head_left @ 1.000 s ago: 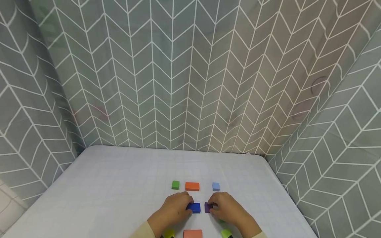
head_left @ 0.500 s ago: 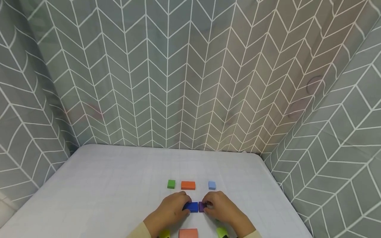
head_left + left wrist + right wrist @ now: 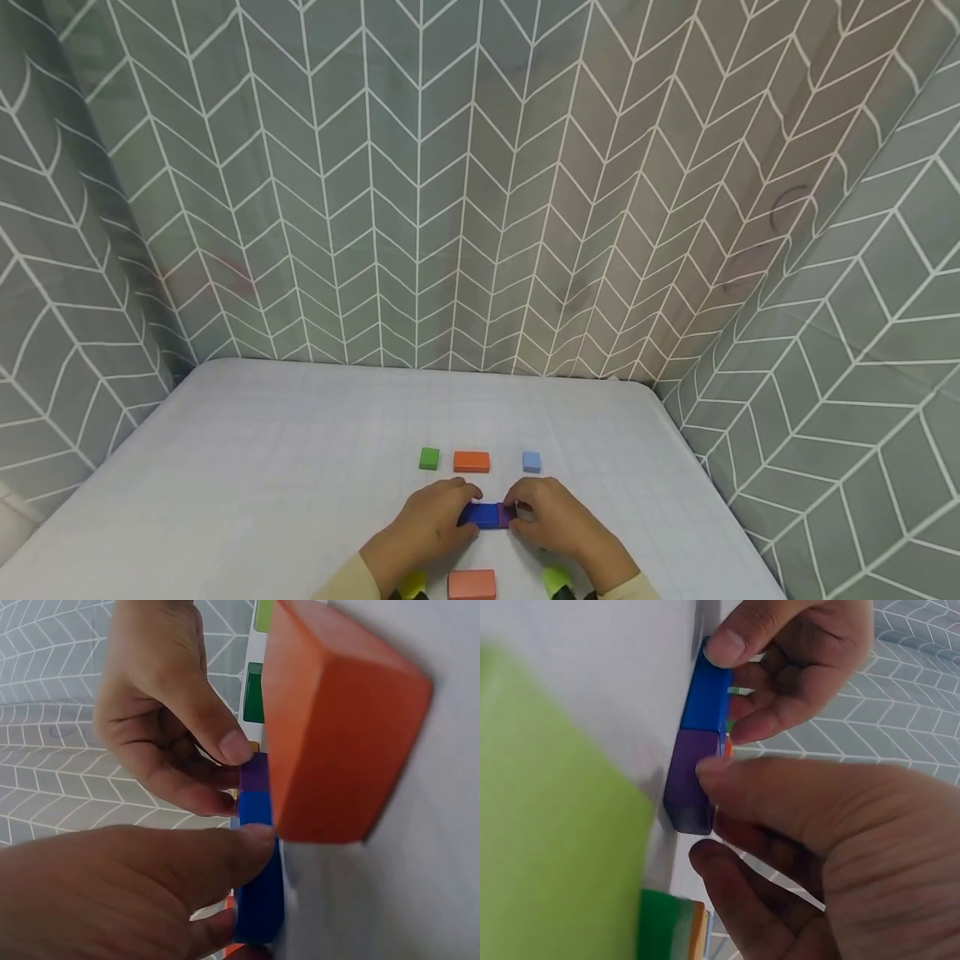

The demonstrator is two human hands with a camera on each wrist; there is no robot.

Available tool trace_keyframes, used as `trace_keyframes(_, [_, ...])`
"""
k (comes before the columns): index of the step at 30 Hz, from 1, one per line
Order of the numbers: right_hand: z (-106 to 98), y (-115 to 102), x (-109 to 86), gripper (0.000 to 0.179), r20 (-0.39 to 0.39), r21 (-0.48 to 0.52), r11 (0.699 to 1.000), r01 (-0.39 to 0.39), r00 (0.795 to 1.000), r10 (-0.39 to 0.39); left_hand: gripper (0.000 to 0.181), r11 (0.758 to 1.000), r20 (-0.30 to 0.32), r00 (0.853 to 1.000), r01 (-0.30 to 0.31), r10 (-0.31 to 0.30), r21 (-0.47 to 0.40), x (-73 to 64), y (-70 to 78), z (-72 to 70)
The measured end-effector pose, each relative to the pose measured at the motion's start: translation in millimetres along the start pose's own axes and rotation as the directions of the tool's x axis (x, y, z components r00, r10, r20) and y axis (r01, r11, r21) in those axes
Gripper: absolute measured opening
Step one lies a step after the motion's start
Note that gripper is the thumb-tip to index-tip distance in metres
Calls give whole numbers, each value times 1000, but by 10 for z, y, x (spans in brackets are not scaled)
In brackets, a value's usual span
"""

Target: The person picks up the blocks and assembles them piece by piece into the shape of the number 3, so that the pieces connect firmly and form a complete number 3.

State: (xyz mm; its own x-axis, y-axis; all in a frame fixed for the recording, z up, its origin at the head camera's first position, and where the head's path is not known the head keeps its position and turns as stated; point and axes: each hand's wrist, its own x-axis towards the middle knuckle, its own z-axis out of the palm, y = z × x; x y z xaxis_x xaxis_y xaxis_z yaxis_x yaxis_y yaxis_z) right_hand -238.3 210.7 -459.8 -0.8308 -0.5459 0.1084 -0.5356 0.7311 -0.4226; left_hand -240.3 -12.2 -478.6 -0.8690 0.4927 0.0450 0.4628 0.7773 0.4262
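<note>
On the white table, a blue block (image 3: 483, 516) and a smaller purple block (image 3: 506, 516) lie end to end, touching. My left hand (image 3: 429, 518) pinches the blue block between thumb and fingers at its left part. From the other side, my right hand (image 3: 561, 521) holds the purple block; in the right wrist view its thumb presses on the near face of the purple block (image 3: 692, 769). The left wrist view shows the seam between both blocks, with the left thumb on the blue block (image 3: 260, 892). Fingers partly cover both blocks in the head view.
Behind the hands stand a green block (image 3: 429, 458), an orange block (image 3: 471, 462) and a light blue block (image 3: 531, 462). Nearer lie a salmon block (image 3: 472, 585), a yellow piece (image 3: 412, 583) and a lime piece (image 3: 557, 579). A patterned curtain (image 3: 420, 208) surrounds the table (image 3: 300, 433).
The gap between the purple and blue blocks has closed, as my right hand brought the purple one leftward. Both hands kept their hold. The head view has shifted slightly.
</note>
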Motion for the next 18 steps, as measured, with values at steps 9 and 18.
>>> trace_keyframes(9, [-139, 97, -66, 25, -47, -45, 991, -130, 991, 128, 37, 999, 30, 999, 18, -19, 27, 16, -6, 20])
trace_keyframes(18, [-77, 338, -120, 30, -42, 12, 972, -235, 971, 235, 40, 999, 38, 998, 43, -44, 27, 17, 7, 17])
